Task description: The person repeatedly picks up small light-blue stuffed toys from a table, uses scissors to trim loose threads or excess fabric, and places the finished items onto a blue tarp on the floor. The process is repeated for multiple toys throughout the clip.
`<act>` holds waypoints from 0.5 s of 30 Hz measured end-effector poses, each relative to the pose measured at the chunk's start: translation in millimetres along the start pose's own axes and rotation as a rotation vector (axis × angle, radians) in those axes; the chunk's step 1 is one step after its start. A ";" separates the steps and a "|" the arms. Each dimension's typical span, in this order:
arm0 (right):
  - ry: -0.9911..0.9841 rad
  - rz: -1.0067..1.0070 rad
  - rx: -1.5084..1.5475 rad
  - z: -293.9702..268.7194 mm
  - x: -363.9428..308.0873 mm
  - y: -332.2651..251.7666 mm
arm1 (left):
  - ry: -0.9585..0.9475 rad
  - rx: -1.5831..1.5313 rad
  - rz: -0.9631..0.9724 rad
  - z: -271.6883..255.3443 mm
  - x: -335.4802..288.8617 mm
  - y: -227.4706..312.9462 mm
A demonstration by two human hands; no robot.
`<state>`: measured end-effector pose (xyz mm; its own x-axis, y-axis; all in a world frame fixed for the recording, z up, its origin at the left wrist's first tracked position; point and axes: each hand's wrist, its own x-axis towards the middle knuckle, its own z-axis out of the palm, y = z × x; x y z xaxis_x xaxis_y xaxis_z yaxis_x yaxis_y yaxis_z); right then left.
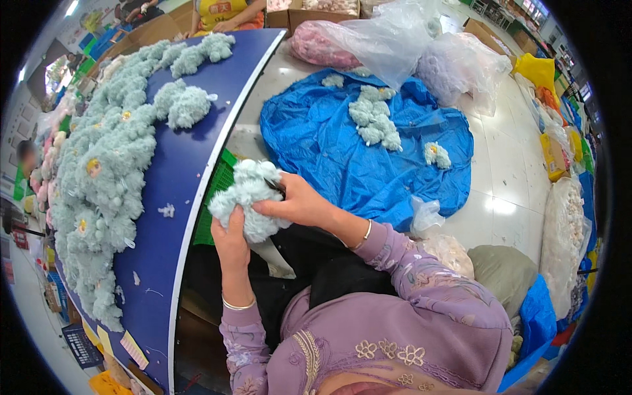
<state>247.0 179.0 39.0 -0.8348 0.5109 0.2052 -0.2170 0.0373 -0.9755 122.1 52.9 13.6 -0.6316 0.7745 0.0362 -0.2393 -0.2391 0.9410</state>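
Holding pale plush (247, 191) are left grip (230, 245) and right grip (299, 203); a bag (490, 66) contains lilac fluff (438, 74).

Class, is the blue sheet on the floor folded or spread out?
Spread out: the blue sheet covers a broad, wrinkled patch of floor, with fluffy pieces lying on it.

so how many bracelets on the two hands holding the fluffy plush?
2: a left bracelet at the wrist of the left hand, and a right bracelet at the wrist of the right hand. More could be hidden under the purple sleeves.
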 end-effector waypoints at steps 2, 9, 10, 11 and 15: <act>0.153 -0.063 -0.001 3.4 -1.4 8.5 | 0.079 0.073 0.002 5.9 -2.6 5.6; 0.121 0.181 0.077 -11.5 3.3 -5.7 | 0.038 0.205 0.129 4.6 -10.5 -3.8; 0.105 0.226 0.113 -15.8 1.4 -5.8 | -0.009 0.226 0.154 3.5 -10.6 -4.0; 0.078 0.271 0.152 -15.1 0.9 -3.7 | -0.046 0.251 0.182 0.0 -12.7 -1.7; 0.213 -0.062 -0.131 -2.8 2.0 9.9 | 0.031 0.880 0.430 2.9 -8.7 4.8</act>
<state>244.6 182.8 29.4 -0.6939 0.6728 0.2566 -0.1852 0.1776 -0.9665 128.5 46.6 18.8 -0.5579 0.7049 0.4381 0.6438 0.0344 0.7644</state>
